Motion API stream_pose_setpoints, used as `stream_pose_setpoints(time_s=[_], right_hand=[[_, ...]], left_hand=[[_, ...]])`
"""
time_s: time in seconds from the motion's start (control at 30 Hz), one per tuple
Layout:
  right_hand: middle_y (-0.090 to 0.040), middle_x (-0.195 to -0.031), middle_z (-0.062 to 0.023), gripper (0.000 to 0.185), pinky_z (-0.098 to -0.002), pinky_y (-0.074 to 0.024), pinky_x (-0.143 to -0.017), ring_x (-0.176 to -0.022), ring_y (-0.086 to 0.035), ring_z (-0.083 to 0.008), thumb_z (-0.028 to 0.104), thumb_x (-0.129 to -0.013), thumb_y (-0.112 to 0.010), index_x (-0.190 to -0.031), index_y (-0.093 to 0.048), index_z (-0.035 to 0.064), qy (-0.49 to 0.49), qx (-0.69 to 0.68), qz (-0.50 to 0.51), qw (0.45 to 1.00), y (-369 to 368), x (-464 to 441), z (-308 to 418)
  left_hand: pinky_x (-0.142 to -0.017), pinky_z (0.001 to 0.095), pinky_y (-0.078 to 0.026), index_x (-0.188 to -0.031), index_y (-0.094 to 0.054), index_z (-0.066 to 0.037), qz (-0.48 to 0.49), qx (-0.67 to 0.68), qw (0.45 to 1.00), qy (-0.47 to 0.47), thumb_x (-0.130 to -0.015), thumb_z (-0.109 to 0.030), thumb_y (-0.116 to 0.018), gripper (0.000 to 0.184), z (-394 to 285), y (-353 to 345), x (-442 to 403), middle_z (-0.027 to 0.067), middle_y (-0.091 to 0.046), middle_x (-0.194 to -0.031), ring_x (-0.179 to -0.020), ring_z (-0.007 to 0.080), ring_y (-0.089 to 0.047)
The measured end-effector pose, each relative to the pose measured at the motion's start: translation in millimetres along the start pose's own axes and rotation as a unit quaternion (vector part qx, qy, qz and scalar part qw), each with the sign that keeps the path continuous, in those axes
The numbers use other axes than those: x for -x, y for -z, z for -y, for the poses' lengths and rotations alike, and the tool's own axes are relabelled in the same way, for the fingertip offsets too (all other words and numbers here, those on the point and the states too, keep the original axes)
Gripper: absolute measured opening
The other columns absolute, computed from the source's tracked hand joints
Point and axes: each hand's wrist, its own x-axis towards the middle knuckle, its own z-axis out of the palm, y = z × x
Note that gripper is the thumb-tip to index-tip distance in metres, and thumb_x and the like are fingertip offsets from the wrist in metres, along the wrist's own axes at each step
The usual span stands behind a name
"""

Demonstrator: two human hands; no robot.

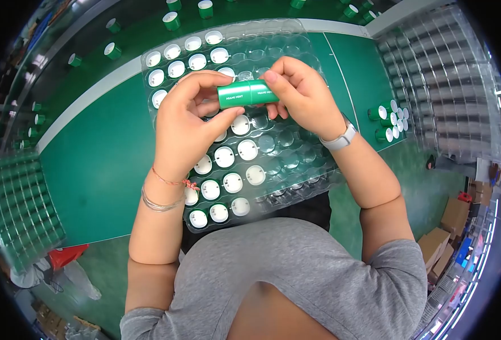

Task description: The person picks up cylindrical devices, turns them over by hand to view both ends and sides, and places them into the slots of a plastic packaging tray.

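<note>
My left hand (185,116) grips a shiny green cylinder (235,94) printed "MIAMI MINT", thumb below and fingers above. A second green cylinder (260,91) with the same print lies in line with it, end to end, pinched by my right hand (307,99). Whether the two are joined or only touching, I cannot tell. Both are held sideways over a clear plastic tray (261,29) with round pockets. White-topped green cylinders (224,156) stand upright in its left columns; the right-hand pockets hold none. My hands and forearms hide part of the tray.
Green cylinders with white ends (383,112) lie stacked at the table's right edge. More stand along a green conveyor belt (143,31) beyond a pale rail. Stacked clear trays (443,85) rise at the right; another tray (21,198) sits at the left of the green table (97,175).
</note>
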Motion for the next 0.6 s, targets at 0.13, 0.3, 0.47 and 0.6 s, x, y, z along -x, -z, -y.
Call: stream_pose_setpoints(time_s=[0.13,0.3,0.47,0.6], right_hand=[[-0.064,-0.078,-0.0049,0.023,-0.0189,-0.0416,-0.047,-0.056,-0.057,-0.0067,0.025,-0.101,-0.053,-0.094,-0.054,0.0033,0.0,0.015,0.003,1.0,1.3,-0.1,-0.3],[-0.063,-0.078,-0.0043,0.023,-0.0189,-0.0418,-0.047,-0.057,-0.058,-0.0067,0.025,-0.101,-0.053,-0.094,-0.055,0.0031,-0.006,0.016,0.003,1.0,0.9,-0.3,-0.4],[-0.063,-0.078,-0.0042,0.022,-0.019,-0.0422,-0.047,-0.057,-0.059,-0.0073,0.024,-0.102,-0.052,-0.096,-0.055,0.003,-0.001,0.013,0.012,1.0,1.4,-0.4,-1.9],[-0.062,-0.077,-0.0039,0.022,-0.0191,-0.0424,-0.047,-0.057,-0.059,-0.0075,0.024,-0.101,-0.053,-0.096,-0.055,0.003,-0.002,0.008,0.015,1.0,1.7,-0.6,-3.1]], left_hand=[[-0.091,0.0333,-0.059,-0.106,-0.062,0.004,0.0,0.007,1.0,0.004,-0.074,0.011,-0.074,0.035,1.0,0.0,-0.3,0.0096,-0.058,-0.112,-0.104,0.0202,-0.064],[-0.087,0.0307,-0.06,-0.106,-0.062,0.004,-0.004,0.003,1.0,-0.006,-0.074,0.01,-0.074,0.035,3.2,-0.2,0.4,0.0099,-0.058,-0.113,-0.101,0.0191,-0.065],[-0.078,0.0258,-0.061,-0.107,-0.062,0.004,-0.001,-0.022,0.999,0.027,-0.073,0.01,-0.076,0.037,-5.3,1.3,2.5,0.0106,-0.058,-0.114,-0.094,0.0172,-0.067],[-0.073,0.0223,-0.06,-0.107,-0.062,0.003,-0.004,0.007,1.0,0.015,-0.073,0.01,-0.076,0.038,-1.4,0.1,2.8,0.0108,-0.058,-0.115,-0.091,0.0155,-0.067]])
